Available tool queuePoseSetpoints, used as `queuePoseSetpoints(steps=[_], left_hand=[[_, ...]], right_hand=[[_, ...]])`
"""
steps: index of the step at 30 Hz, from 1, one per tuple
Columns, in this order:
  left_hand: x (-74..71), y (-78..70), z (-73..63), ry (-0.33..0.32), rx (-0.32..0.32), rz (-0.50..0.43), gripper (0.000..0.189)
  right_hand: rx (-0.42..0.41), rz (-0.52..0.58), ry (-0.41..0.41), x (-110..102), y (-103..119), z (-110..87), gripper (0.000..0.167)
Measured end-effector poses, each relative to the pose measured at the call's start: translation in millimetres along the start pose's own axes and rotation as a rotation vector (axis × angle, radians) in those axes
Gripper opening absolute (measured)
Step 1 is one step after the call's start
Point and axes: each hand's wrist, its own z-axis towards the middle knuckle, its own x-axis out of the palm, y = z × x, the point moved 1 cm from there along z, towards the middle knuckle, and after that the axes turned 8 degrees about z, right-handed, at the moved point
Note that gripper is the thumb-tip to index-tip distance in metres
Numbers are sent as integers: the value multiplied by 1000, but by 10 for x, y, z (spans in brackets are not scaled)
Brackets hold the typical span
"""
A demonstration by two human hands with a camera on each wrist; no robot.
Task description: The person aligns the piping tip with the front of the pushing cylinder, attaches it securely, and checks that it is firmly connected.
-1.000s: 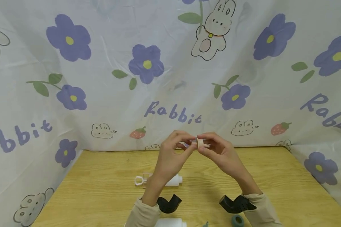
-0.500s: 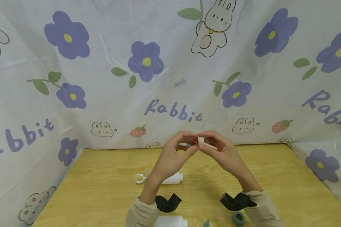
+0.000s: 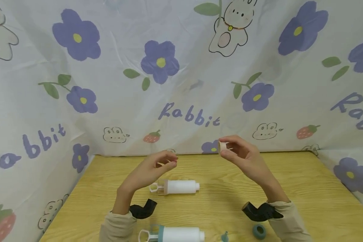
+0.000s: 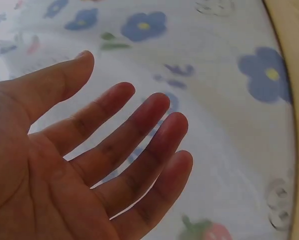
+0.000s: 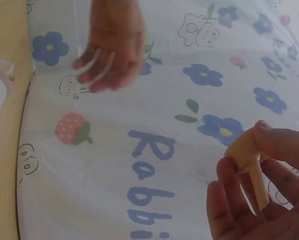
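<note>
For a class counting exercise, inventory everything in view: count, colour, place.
stemmed piece: 1, beige, in right hand
peach-collared tube: 1, white, on table, farther
teal-collared tube: 1, white, on table, nearer
nozzle piece: 1, teal, right of nearer tube
ring piece: 1, teal, right of nozzle piece
table: 1, yellowish wood, below
cloth: count unclear, white, purple flower print, behind table
sleeves: 2, beige, foreground
wrist devices: 2, black, by sleeves
left hand: 1, midair
right hand: 1, midair
</note>
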Motion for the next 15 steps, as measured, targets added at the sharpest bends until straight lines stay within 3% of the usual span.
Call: queuePoseSetpoints(steps=[4,8,11,15], left_hand=[[-4,318,-34,1,-55,42,29],[82,608,10,33,-118,49,32],[200,818,55,130,-147,34,38],[307,970,42,328,-187,2,52]], right_hand=[[-23,-2,-13,-43,31,-15,38],[-19,-14,-26,-62,50,-21,37],[-16,-10,-19,-70,39,-21,37],[-19,4,-4,-72,15,-19,37]])
